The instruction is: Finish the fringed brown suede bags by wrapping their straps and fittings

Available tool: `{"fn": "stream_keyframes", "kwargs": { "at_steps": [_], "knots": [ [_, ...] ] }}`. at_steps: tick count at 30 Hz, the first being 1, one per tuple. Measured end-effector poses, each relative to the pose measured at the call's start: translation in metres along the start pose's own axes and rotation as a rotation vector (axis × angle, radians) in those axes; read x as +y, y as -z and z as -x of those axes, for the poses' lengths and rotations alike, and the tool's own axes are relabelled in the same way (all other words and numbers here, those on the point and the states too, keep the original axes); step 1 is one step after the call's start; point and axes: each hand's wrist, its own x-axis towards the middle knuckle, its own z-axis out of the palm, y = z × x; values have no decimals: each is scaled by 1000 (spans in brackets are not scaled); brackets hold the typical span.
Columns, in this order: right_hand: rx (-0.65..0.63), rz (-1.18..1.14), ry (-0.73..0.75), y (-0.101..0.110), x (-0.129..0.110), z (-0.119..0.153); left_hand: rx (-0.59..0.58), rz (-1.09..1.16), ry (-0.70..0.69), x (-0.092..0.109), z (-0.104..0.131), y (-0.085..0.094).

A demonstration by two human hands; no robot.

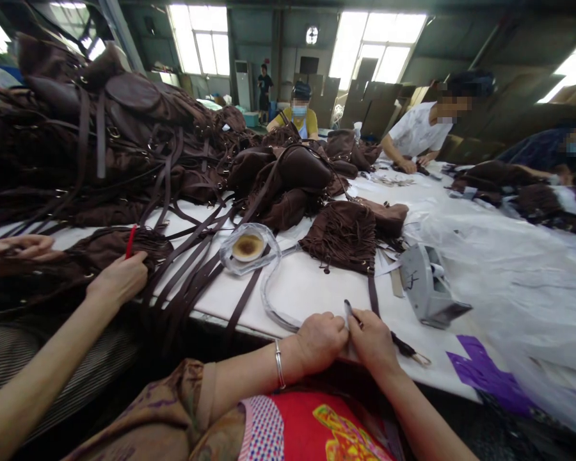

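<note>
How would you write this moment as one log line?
left hand: curled, contents hidden | right hand: holding slim dark-tipped item | table: fringed brown bag

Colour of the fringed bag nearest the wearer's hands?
The fringed bag is dark brown; seen in the head view.

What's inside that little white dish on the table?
Brown and yellowish stuff is inside the little white dish, and clear plastic goes around it. The stuff covers the dish's bottom, so that can't be seen. I can't tell what it is.
</note>
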Motion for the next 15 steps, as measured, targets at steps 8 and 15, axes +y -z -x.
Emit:
{"fn": "stream_keyframes", "kwargs": {
  "at_steps": [8, 15],
  "knots": [
    [-229, 119, 313, 7, 1, -14, 29, -59, 91, -31, 15, 10],
    [-474, -40, 446, 21, 6, -28, -8, 14, -43, -49, 6, 4]
  ]
}}
